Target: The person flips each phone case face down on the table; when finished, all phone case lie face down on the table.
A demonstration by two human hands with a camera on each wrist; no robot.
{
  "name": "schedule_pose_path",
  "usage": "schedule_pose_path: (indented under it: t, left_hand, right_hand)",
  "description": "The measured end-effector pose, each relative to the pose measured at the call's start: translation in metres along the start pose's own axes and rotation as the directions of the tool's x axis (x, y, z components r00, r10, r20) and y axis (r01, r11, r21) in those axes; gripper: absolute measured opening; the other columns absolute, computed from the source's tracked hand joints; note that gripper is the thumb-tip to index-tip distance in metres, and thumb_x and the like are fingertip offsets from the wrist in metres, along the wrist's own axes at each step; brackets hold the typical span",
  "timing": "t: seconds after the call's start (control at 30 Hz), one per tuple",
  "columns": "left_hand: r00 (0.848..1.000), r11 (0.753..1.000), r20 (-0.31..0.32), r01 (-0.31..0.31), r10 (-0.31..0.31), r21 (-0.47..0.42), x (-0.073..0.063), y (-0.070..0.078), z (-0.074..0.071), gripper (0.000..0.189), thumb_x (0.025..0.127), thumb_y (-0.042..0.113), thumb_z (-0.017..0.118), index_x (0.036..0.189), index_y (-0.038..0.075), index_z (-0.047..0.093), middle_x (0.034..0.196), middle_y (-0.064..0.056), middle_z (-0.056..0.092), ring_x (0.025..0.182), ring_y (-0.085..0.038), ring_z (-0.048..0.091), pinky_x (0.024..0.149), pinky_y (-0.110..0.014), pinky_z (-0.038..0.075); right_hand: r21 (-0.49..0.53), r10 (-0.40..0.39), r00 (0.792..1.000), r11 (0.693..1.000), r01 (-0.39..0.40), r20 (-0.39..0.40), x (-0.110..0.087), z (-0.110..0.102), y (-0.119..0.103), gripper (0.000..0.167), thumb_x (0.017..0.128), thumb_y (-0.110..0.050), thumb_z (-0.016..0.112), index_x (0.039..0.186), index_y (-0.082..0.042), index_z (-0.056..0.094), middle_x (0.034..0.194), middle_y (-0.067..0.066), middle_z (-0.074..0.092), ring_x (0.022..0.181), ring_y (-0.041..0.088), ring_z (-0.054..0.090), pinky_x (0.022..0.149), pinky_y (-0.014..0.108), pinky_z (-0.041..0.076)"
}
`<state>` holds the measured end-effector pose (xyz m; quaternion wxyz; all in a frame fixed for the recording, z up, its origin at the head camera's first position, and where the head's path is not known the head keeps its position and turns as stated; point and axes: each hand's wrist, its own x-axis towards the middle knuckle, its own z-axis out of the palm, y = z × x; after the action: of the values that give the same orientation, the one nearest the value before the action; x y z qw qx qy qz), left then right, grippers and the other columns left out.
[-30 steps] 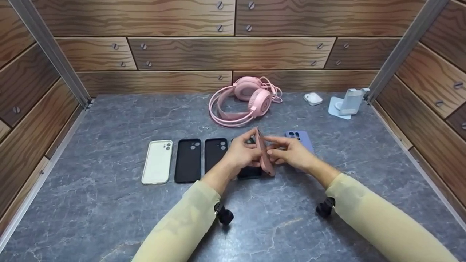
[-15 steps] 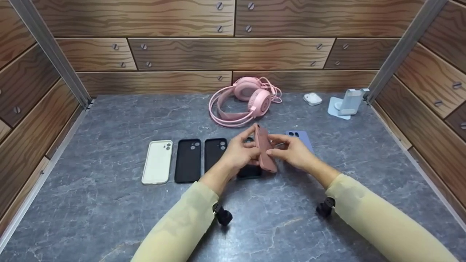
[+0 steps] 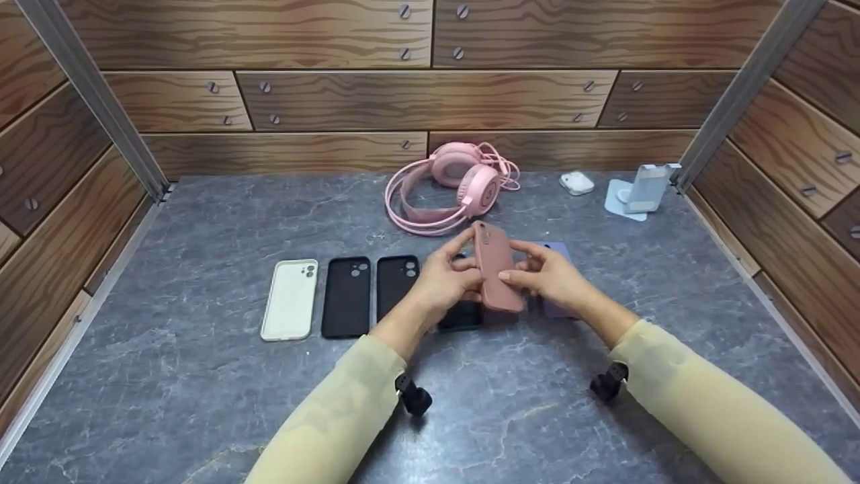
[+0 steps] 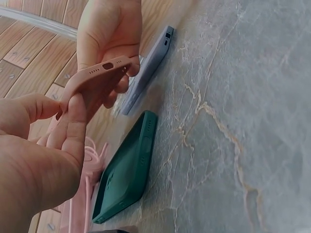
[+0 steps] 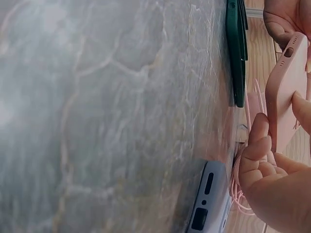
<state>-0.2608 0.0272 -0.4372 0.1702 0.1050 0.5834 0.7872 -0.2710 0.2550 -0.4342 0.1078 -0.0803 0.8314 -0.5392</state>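
1. From my head view, the pink phone case (image 3: 497,272) is held up off the grey marbled table (image 3: 201,403), tilted, its outer back and camera cutout toward me.
2. I see the left hand (image 3: 440,279) pinching the case's edge between thumb and fingers, a narrow grip.
3. I have the right hand (image 3: 549,274) holding the opposite edge, its thumb pressed on the flat back and its other fingers curled.
4. My left wrist view shows the green case (image 4: 129,167) lying below the hands; the purple case (image 5: 209,194) lies beside it, partly hidden behind the right hand in my head view.
5. To the left I count a white case (image 3: 289,299), a black case (image 3: 346,297) and another black case (image 3: 395,286), the last partly covered by the left hand.
6. Beyond them I see pink headphones (image 3: 480,193), a small white box (image 3: 577,183) and a pale blue stand (image 3: 649,189).
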Motion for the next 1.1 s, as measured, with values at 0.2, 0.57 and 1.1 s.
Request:
schedule_pose_path:
  t: [0.2,0.57,1.1]
  left_hand:
    - [1.0,1.0,-0.008,-0.002,0.002,0.029,0.005,-0.001,0.002,0.082,0.095,-0.01,0.066,0.166,0.021,0.039,0.109,-0.019,0.076,0.072,-0.02,0.068,0.061,-0.03,0.058]
    - [0.998,0.993,-0.053,0.024,-0.018,0.114,0.011,-0.003,0.001,0.065,0.095,-0.007,0.068,0.156,0.009,0.051,0.106,-0.01,0.064,0.083,-0.02,0.066,0.069,-0.033,0.062]
    - [0.997,0.937,-0.065,-0.013,0.037,0.348,0.018,-0.015,0.004,0.068,0.091,-0.005,0.071,0.155,0.007,0.054,0.093,-0.004,0.06,0.074,-0.014,0.057,0.064,-0.024,0.05]
  right_hand:
    - [0.008,-0.028,1.0,1.0,0.028,-0.012,-0.001,-0.005,-0.002,0.078,0.097,-0.013,0.079,0.16,0.005,0.039,0.106,0.016,0.073,0.076,0.011,0.064,0.062,0.026,0.051]
    - [-0.105,-0.022,0.999,0.994,0.017,-0.045,-0.002,-0.016,0.003,0.079,0.095,-0.019,0.082,0.159,0.003,0.042,0.128,0.028,0.066,0.105,0.026,0.067,0.082,0.026,0.057]
    - [-0.258,-0.052,0.998,0.965,0.043,-0.029,0.003,-0.022,0.011,0.074,0.095,-0.018,0.082,0.156,0.006,0.047,0.123,0.025,0.068,0.109,0.036,0.07,0.086,0.031,0.057]
